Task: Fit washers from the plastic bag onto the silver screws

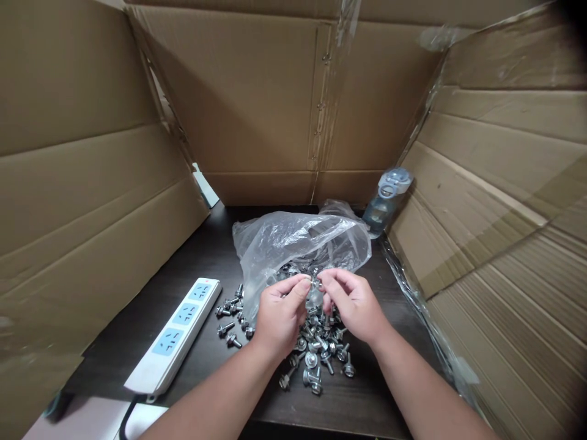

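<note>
The fingers of the left hand (280,308) and right hand (356,300) were clamped on opposite sides of a small metal piece (315,283), probably a bolt, though too small to be sure. Below lay loose bolts (311,359) on the dark desk (204,247), with a clear plastic bag (293,237) toward their far side. A power strip (182,321) lay to the left; a bottle (381,211) stood far right, beside a cardboard wall (449,244).

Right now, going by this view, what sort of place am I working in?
Probably a makeshift tabletop work booth: brown cardboard panels enclose the left, back and right of a dark brown table, where loose silver metal bolts lie beside a long white power strip with blue sockets.
</note>
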`<state>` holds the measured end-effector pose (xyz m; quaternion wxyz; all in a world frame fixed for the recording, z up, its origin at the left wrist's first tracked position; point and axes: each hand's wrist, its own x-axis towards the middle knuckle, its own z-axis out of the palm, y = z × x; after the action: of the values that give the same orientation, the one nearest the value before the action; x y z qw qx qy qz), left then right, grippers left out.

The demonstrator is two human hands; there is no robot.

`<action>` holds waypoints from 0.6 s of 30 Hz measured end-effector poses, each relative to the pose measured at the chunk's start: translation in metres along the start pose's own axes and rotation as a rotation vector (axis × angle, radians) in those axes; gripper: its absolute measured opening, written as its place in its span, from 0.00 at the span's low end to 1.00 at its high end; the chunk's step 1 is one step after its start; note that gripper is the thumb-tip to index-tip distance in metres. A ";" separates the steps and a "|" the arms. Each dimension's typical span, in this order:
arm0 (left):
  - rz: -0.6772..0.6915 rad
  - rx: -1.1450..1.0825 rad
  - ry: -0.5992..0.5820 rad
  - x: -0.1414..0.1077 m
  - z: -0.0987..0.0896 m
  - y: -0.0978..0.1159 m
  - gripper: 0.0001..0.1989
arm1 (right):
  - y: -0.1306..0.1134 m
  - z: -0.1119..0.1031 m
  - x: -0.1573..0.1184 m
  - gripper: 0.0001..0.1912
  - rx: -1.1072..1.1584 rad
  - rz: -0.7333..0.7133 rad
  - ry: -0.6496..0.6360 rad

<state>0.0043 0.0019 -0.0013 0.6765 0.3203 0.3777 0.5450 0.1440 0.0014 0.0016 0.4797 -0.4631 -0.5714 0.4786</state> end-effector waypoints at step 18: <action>0.083 0.122 -0.025 0.000 -0.005 -0.007 0.17 | 0.002 0.000 0.003 0.22 0.158 0.090 -0.081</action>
<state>0.0031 0.0005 -0.0097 0.6370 0.3833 0.3882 0.5446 0.1438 0.0040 0.0004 0.4692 -0.4293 -0.5292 0.5617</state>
